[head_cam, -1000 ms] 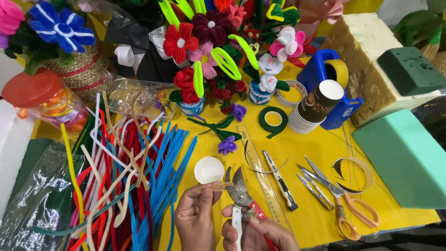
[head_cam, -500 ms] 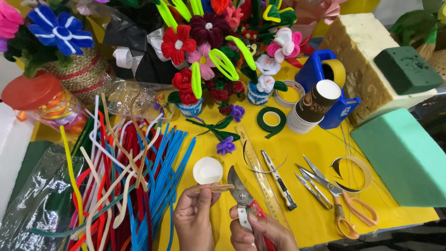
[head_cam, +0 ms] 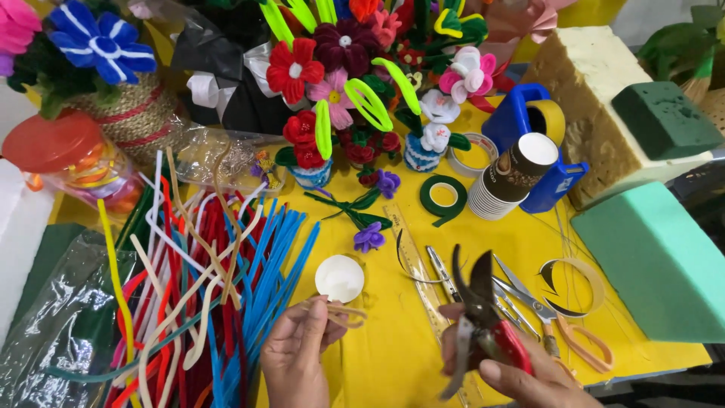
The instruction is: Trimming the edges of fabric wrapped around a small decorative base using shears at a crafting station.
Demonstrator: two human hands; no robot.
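**Beige pipe cleaner and cutters in hand**

The left hand (head_cam: 293, 355) pinches a coiled beige pipe cleaner (head_cam: 341, 312) at 6 o'clock on the yellow table (head_cam: 393, 355), just below a small white cup (head_cam: 339, 277). The right hand (head_cam: 521, 374) is clenched on red-handled cutters (head_cam: 483, 317), blades up at 12 o'clock. The pipe cleaner looks light, soft and bendy; it is best gripped close beside the coil. A heap of coloured pipe cleaners (head_cam: 204, 302) lies at 9 o'clock.

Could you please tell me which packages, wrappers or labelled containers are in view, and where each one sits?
Clear plastic bag: lower left, crinkled, over green sheet.
Clear wrapper: behind the pipe cleaners, holding small bits.
Plastic jar: far left, red lid, orange contents.
Paper cup stack: centre right, tilted, brown printed sleeve, white rims.
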